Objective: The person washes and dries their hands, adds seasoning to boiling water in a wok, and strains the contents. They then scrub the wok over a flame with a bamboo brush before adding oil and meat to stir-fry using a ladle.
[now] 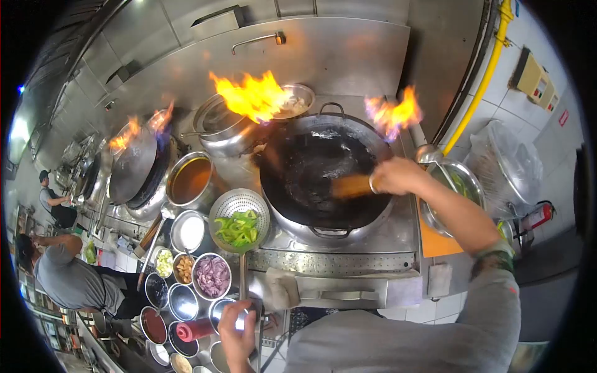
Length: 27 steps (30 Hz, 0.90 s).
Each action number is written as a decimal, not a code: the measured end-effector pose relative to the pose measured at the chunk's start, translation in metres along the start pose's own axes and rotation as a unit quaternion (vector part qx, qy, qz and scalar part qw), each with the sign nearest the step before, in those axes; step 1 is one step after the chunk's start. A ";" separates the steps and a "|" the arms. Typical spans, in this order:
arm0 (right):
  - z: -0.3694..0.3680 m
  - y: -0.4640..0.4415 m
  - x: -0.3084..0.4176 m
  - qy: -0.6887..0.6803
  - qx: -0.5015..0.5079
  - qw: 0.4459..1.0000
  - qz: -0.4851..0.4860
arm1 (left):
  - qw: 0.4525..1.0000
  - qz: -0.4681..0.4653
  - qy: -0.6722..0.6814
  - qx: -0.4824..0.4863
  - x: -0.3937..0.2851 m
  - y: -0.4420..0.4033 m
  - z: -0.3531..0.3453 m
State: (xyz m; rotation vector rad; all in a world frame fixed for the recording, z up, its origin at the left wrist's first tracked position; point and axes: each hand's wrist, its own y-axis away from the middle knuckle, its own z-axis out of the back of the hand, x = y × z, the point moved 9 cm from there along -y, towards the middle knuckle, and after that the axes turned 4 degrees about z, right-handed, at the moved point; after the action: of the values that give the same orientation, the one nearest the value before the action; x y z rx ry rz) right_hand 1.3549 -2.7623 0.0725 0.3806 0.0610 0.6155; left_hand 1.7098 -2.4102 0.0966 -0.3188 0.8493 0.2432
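In the head view, the right arm, in a grey sleeve (482, 311), is bending at the elbow, its forearm slanting forward and inward. The right hand (398, 177) is clasping a blurred brown brush-like tool (351, 186) just inside the right side of a large, round, black metal wok (298, 205). Left of the wok, a round, perforated silver metal strainer (242, 198) is holding bright green pepper strips (237, 228). Below, the left hand (237, 332) is half curling its fingers beside the strainer's long handle (243, 276); whether it is gripping that, I cannot tell.
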 end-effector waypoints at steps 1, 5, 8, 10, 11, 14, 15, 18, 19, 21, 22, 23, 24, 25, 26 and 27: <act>0.001 -0.023 -0.008 -0.034 -0.073 0.995 -0.053 | 1.000 -0.001 0.005 -0.001 -0.008 -0.005 -0.003; -0.004 -0.062 0.010 -0.125 -0.214 0.966 -0.075 | 0.996 -0.076 0.026 0.039 -0.051 -0.028 -0.039; 0.004 -0.016 0.022 -0.168 -0.285 0.939 -0.094 | 0.994 -0.056 0.070 0.067 -0.054 -0.036 -0.057; 0.003 0.021 0.033 -0.220 -0.324 0.914 -0.108 | 0.978 0.014 0.185 0.094 -0.039 -0.054 -0.093; 0.000 0.037 0.039 -0.251 -0.360 0.894 -0.091 | 0.963 0.049 0.239 0.111 -0.035 -0.066 -0.115; 0.003 0.076 0.068 -0.313 -0.414 0.851 -0.081 | 0.885 0.131 0.409 0.181 -0.061 -0.114 -0.186; 0.003 0.086 0.077 -0.332 -0.432 0.835 -0.072 | 0.838 0.186 0.474 0.196 -0.070 -0.124 -0.208; 0.002 0.112 0.095 -0.395 -0.471 0.787 -0.051 | 0.712 0.161 0.624 0.278 -0.112 -0.140 -0.248; 0.004 0.120 0.100 -0.405 -0.475 0.780 -0.046 | 0.699 0.150 0.642 0.277 -0.119 -0.140 -0.256; 0.005 0.132 0.105 -0.411 -0.485 0.771 -0.042 | 0.698 0.137 0.648 0.272 -0.128 -0.133 -0.265; 0.006 0.137 0.106 -0.405 -0.493 0.769 -0.040 | 0.697 0.130 0.651 0.270 -0.134 -0.129 -0.266; 0.007 0.141 0.106 -0.400 -0.500 0.767 -0.037 | 0.698 0.135 0.655 0.258 -0.139 -0.126 -0.263; 0.004 0.143 0.104 -0.408 -0.498 0.764 -0.047 | 0.699 0.136 0.650 0.263 -0.141 -0.124 -0.265; 0.001 0.143 0.103 -0.417 -0.494 0.761 -0.054 | 0.701 0.136 0.647 0.265 -0.141 -0.122 -0.265; -0.001 0.143 0.103 -0.425 -0.490 0.759 -0.058 | 0.704 0.135 0.645 0.265 -0.142 -0.123 -0.265; -0.001 0.144 0.103 -0.425 -0.495 0.756 -0.055 | 0.703 0.132 0.644 0.271 -0.143 -0.123 -0.266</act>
State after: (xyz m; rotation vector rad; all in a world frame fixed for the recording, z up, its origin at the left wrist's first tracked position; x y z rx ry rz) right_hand 1.3595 -2.5951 0.1301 -0.4146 -1.0906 0.2375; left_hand 1.4757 -2.6345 0.0640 0.2859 2.3228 -0.0256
